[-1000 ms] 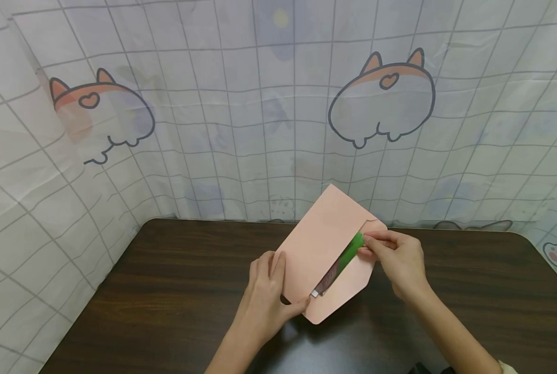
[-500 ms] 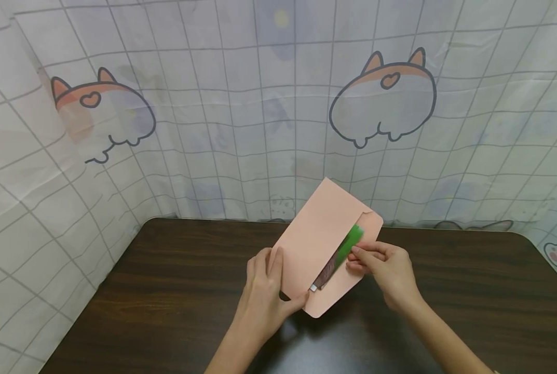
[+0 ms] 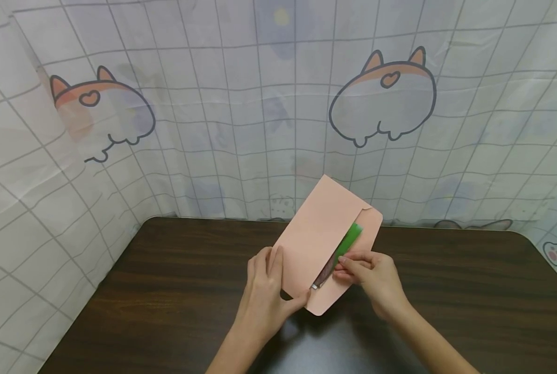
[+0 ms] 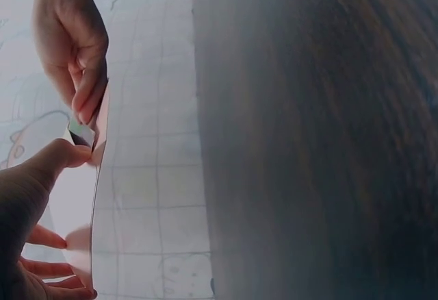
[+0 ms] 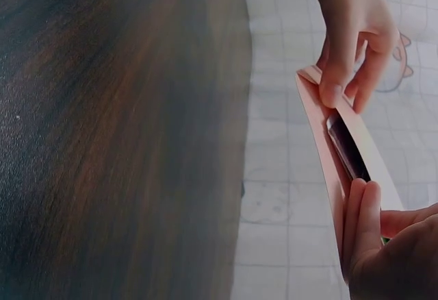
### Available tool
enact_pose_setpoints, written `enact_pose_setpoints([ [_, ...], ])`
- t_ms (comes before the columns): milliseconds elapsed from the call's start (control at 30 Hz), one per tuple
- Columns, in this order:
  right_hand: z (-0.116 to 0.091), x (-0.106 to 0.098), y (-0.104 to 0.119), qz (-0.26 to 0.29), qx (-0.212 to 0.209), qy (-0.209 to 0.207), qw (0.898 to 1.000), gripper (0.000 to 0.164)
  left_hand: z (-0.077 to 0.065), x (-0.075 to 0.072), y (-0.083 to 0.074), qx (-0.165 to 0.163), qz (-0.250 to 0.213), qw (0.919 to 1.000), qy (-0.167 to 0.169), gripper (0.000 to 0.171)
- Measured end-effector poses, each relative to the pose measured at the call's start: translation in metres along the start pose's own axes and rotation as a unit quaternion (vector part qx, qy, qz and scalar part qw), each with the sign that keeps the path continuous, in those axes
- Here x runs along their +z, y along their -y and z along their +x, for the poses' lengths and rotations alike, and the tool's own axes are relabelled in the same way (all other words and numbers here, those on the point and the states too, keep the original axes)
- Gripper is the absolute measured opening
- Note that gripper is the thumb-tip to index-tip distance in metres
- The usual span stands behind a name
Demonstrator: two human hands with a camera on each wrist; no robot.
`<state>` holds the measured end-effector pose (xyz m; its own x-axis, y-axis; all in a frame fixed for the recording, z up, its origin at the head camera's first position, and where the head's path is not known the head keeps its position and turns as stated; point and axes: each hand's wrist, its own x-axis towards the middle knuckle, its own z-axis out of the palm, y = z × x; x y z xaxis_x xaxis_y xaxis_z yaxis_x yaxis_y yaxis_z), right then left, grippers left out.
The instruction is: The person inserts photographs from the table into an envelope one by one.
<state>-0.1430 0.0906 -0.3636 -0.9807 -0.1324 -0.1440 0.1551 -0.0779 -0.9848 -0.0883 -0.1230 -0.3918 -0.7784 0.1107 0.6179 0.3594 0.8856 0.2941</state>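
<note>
Your right hand has slid down the pink envelope over the last second: it was pinching the top of the green card near the envelope's upper corner, and now its fingertips press on the card about halfway along the open mouth. Less of the card shows than before; only a narrow green strip and a dark lower end peek out from under the envelope's front panel, so the card looks to be nearly seated inside, judging by how little remains exposed.

Your left hand grips the envelope's lower left edge, thumb at the bottom of the mouth and fingers curled behind. The right wrist view shows that thumb pressing the paper while the mouth gapes around the dark card end.

The envelope stands tilted above the dark wood counter, its top corner against the cat-print curtain behind.
</note>
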Motion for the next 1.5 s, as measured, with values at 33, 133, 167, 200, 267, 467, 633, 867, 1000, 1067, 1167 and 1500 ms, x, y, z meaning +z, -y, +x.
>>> enact_pose_setpoints([
  [33,0.0,0.001,0.0,0.002,0.001,-0.001,1.0,0.029,0.0,0.0,0.0,0.001,-0.001,1.0,-0.002,0.092],
  [133,0.0,0.002,-0.001,0.012,0.005,-0.004,1.0,0.029,0.0,0.001,-0.001,0.008,0.0,0.9999,-0.01,0.091],
  [167,0.001,0.002,-0.001,0.015,0.007,-0.006,1.0,0.028,-0.001,0.001,-0.001,0.011,0.0,0.9998,-0.014,0.09],
  [200,0.001,0.003,-0.001,0.018,0.009,-0.007,1.0,0.028,-0.001,0.001,-0.002,0.013,0.0,0.9998,-0.017,0.09],
  [267,0.002,0.003,-0.001,0.026,0.011,-0.011,1.0,0.026,-0.001,0.001,-0.002,0.018,0.0,0.9996,-0.022,0.09],
  [467,0.002,0.006,0.001,0.044,0.002,-0.021,0.999,0.021,-0.001,0.001,-0.003,0.018,-0.006,0.9995,-0.025,0.09],
  [633,0.003,0.008,0.002,0.042,-0.001,-0.023,0.999,0.02,-0.001,0.0,-0.004,0.01,-0.019,0.9996,-0.02,0.092],
  [867,0.003,0.007,0.002,0.044,-0.001,-0.028,0.999,0.021,-0.001,0.001,-0.005,0.015,-0.024,0.9993,-0.022,0.091],
  [1000,0.003,0.007,0.001,0.044,0.0,-0.025,0.999,0.022,-0.001,0.001,-0.006,0.008,-0.01,0.9998,-0.017,0.09],
  [1067,0.002,0.006,0.001,0.043,0.0,-0.024,0.999,0.025,-0.001,0.001,-0.007,0.001,0.002,1.0,-0.009,0.088],
  [1167,0.001,0.005,-0.001,0.038,0.003,-0.022,0.999,0.03,-0.002,0.002,-0.008,-0.011,0.017,0.9998,0.005,0.087],
  [1500,0.0,-0.002,-0.01,0.024,0.017,-0.025,0.999,0.025,-0.002,0.009,-0.012,-0.01,0.058,0.9973,0.045,0.085],
])
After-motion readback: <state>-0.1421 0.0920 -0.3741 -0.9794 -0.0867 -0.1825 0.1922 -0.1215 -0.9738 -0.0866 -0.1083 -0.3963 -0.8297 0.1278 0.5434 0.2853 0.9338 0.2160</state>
